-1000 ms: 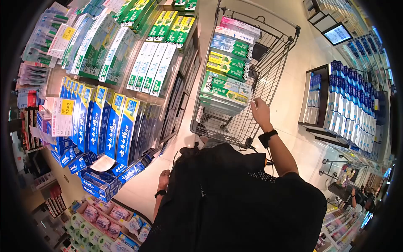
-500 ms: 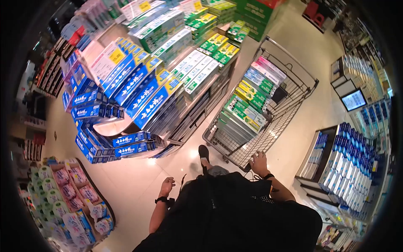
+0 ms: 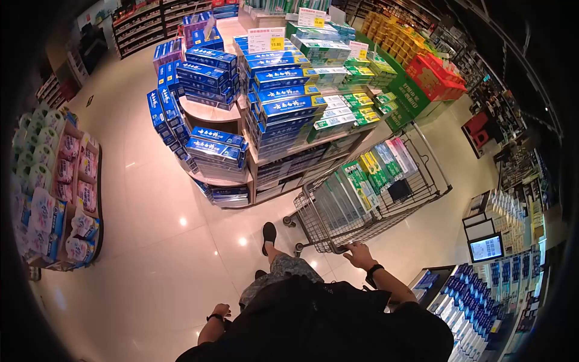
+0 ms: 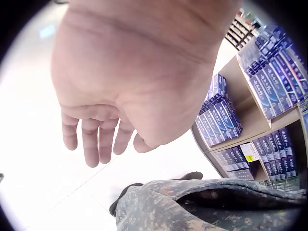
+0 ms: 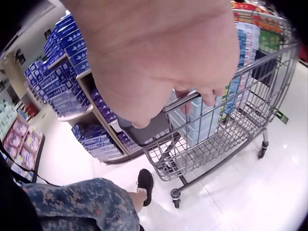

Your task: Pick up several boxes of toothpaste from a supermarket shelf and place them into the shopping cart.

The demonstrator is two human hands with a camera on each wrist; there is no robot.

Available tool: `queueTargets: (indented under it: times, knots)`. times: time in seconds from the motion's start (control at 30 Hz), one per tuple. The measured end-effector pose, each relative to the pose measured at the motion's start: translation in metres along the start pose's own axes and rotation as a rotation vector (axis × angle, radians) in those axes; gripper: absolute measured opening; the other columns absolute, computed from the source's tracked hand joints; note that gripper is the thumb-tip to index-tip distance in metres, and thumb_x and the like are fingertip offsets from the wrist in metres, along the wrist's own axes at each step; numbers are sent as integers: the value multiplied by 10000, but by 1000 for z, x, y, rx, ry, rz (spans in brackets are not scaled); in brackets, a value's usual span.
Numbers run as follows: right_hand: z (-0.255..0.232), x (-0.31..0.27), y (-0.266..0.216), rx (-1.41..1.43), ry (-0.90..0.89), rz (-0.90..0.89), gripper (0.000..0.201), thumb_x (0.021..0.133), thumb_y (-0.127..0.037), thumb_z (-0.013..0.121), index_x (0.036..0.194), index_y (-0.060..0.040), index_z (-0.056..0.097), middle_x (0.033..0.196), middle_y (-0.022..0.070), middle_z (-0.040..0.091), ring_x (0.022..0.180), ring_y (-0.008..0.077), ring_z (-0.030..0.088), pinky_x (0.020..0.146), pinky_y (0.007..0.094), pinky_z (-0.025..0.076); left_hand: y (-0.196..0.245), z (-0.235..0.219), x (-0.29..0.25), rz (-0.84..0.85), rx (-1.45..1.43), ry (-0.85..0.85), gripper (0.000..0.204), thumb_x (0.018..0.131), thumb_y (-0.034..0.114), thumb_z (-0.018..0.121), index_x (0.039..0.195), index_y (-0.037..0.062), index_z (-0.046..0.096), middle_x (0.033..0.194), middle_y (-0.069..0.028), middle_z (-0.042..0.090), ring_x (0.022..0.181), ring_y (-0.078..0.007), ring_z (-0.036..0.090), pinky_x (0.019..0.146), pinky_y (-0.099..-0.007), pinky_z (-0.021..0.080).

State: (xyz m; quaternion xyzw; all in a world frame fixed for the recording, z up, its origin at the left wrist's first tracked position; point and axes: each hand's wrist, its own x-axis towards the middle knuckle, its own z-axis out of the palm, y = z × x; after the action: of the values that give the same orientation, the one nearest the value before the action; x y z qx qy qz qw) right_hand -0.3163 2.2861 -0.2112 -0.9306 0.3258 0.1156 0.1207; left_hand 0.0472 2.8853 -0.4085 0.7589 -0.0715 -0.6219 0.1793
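In the head view my right hand [image 3: 360, 256] is at the near rim of a wire shopping cart [image 3: 329, 246]. The right wrist view shows its fingers [image 5: 208, 97] curled over the cart's top rail. Inside the cart stands a row of toothpaste boxes [image 3: 360, 186], green, yellow, white and pink. My left hand [image 3: 222, 310] hangs low beside my body, away from the cart. Seen from the left wrist, its palm faces the camera, the fingers [image 4: 90, 144] point loosely down, and nothing is held.
A display stand of blue toothpaste boxes [image 3: 283, 108] rises ahead, left of the cart. Pink and green tissue packs [image 3: 66, 175] fill a low bin at far left. A shelf of blue and white boxes [image 3: 470, 301] stands close on the right. Tiled floor [image 3: 163, 259] lies between.
The view has swung left, so the display and cart now lie further right. My right hand stays by the cart rim; the cart now appears turned more sideways. The left hand hangs lower in view.
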Motion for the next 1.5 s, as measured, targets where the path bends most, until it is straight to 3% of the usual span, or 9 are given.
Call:
queueTargets:
  times: [0.07, 0.17, 0.43, 0.63, 0.7, 0.87, 1.17, 1.37, 1.5]
  knots:
    - [4, -8, -3, 17, -64, -7, 542, 1002, -491, 719, 1431, -163, 681, 1262, 193, 706, 1227, 407, 655, 1069, 588, 493, -21, 17, -10, -244, -384, 52, 307, 1093, 223, 499, 1259, 29, 669, 1194, -142, 770, 964, -312, 797, 765, -558, 520]
    - [4, 8, 7, 33, -134, -60, 595, 975, -510, 739, 1462, -175, 669, 1279, 192, 710, 1257, 402, 647, 1080, 589, 492, -9, 28, -7, -185, -503, 75, 309, 1089, 215, 504, 1289, 37, 657, 1179, -133, 764, 987, -303, 791, 762, -540, 516]
    - [22, -17, 1, 129, -268, -219, 846, 896, -476, 772, 1646, -190, 504, 1438, 287, 659, 1357, 463, 598, 1152, 603, 487, 23, 75, -45, 2, -494, 186, 375, 1025, 257, 561, 1331, 51, 629, 1127, -111, 735, 906, -236, 732, 630, -368, 467]
    - [-13, -45, -9, 322, -290, -437, 942, 958, -350, 752, 1748, -188, 265, 1708, 363, 345, 1520, 499, 473, 1227, 542, 449, 55, 90, -83, 23, -227, 204, 337, 1012, 265, 573, 1254, 45, 655, 1036, -90, 729, 788, -198, 717, 545, -325, 443]
    - [-32, -81, -9, 366, -263, -518, 832, 974, -322, 723, 1701, -124, 370, 1618, 304, 520, 1427, 461, 579, 1199, 511, 485, 71, 101, -91, 70, -179, 205, 344, 1020, 298, 587, 1232, 42, 674, 1041, -96, 736, 801, -198, 731, 563, -328, 466]
    - [-29, -161, 43, 337, -429, -290, 648, 959, -355, 700, 1536, -75, 601, 1253, 232, 774, 1205, 442, 707, 1074, 524, 551, 135, 134, -85, 362, 14, 313, 475, 1065, 327, 594, 1378, -25, 651, 1121, -180, 775, 929, -274, 772, 841, -402, 598]
    - [-77, -228, 138, 396, -236, 26, 591, 963, -350, 734, 1463, -45, 659, 1268, 247, 780, 1167, 410, 754, 1046, 480, 595, 375, 191, -80, 799, -105, 509, 757, 1095, 406, 636, 1624, -49, 343, 1432, -442, 574, 1332, -515, 628, 1111, -526, 521]
    - [-102, -237, 163, 440, -119, 168, 589, 958, -324, 792, 1460, -41, 672, 1227, 244, 795, 1132, 364, 787, 999, 449, 628, 400, 202, -56, 652, 265, 807, 741, 957, 325, 717, 1547, -16, 426, 1269, -355, 597, 1191, -569, 636, 1047, -603, 535]
    - [-126, -202, 165, 412, -150, 177, 566, 959, -313, 796, 1436, -31, 681, 1229, 260, 791, 1113, 361, 792, 983, 449, 631, 396, 177, -58, 670, 169, 735, 619, 935, 288, 711, 1438, -8, 506, 1257, -327, 603, 1191, -544, 641, 1012, -599, 555]
